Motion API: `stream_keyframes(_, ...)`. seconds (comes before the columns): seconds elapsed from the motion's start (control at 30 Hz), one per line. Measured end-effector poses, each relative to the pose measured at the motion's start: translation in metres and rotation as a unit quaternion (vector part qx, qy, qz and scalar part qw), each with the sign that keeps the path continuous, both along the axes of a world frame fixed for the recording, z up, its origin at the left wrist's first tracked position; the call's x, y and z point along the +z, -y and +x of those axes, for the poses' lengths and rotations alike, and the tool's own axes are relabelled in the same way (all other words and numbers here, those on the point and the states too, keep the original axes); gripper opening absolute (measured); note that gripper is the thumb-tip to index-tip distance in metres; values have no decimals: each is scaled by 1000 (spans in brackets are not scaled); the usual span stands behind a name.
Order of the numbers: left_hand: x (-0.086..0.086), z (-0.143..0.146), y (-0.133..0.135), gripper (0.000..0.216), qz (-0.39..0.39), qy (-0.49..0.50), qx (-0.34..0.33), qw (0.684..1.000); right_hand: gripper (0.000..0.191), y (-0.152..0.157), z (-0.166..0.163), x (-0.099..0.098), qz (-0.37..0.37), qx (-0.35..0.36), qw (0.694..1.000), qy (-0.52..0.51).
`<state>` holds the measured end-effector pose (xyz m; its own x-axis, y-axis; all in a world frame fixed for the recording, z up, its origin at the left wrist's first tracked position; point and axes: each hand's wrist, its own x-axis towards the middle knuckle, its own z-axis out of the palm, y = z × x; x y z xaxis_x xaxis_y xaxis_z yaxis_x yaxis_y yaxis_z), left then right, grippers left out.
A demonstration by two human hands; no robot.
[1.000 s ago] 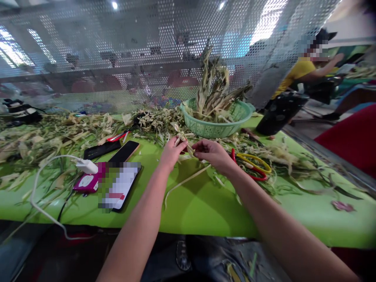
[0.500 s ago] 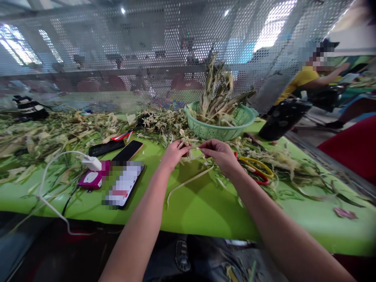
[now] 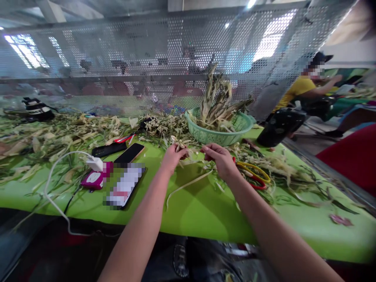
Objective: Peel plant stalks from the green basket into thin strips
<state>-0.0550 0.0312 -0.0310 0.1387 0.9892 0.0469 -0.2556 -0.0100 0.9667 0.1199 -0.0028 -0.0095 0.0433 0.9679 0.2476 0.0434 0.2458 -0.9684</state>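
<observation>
left grip (image 3: 172, 157): pinches pale husk bundle (image 3: 178, 144) | right grip (image 3: 219, 157): curled, near it | green basket (image 3: 205, 134): beyond

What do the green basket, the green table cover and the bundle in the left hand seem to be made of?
Basket: probably moulded plastic, semi-matte, from its even perforations. Table cover: perhaps vinyl, smooth, with soft sheen. Bundle: likely dried plant strips, matte, pale and papery; the left hand partly hides it.

This looks like a shared craft workshop, with dried plant strips (image 3: 73, 135) littering a green table (image 3: 190, 211), a perforated partition (image 3: 141, 51) beyond, and a yellow-shirted person (image 3: 299, 89) far right.
</observation>
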Motion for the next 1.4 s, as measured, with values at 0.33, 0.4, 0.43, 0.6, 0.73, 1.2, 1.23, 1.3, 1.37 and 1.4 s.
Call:
stream_keyframes(0.33, 5, 5, 8, 26, 9, -19, -2, 1000, 36, 0, -10, -7, -19, 48, 996, 76)
stream_keyframes(0.4, 5, 6, 8, 26, 8, -9, -7, 1000, 38, 0, -9, -6, -26, 42, 997, 61)
stream_keyframes(0.43, 5, 6, 8, 26, 8, -3, -10, 1000, 38, 0, -9, -5, -28, 38, 997, 58)
stream_keyframes(0.6, -2, 5, 5, 26, 14, 15, -13, 1000, 34, -2, -7, -8, -30, 14, 997, 67)
stream_keyframes(0.73, -5, 4, 2, 25, 37, -19, -9, 999, 31, -2, -5, -10, -24, -30, 997, 69)
stream_keyframes(1.2, -2, 5, 6, 27, 4, 5, -68, 998, 32, -8, -5, -14, -17, 6, 1000, -13)
stream_keyframes(1.23, -1, 5, 6, 27, 2, 2, -71, 997, 33, -9, -4, -14, -16, -5, 1000, -10)
stream_keyframes(1.3, -1, 5, 6, 26, -3, -1, -78, 997, 33, -9, -2, -14, -14, -24, 1000, -6)
stream_keyframes(1.37, 0, 5, 7, 24, -4, -2, -74, 997, 34, -8, -1, -13, -9, -38, 999, -3)
stream_keyframes(1.4, 0, 4, 7, 23, -5, -3, -69, 998, 33, -8, -2, -13, -7, -43, 999, -2)
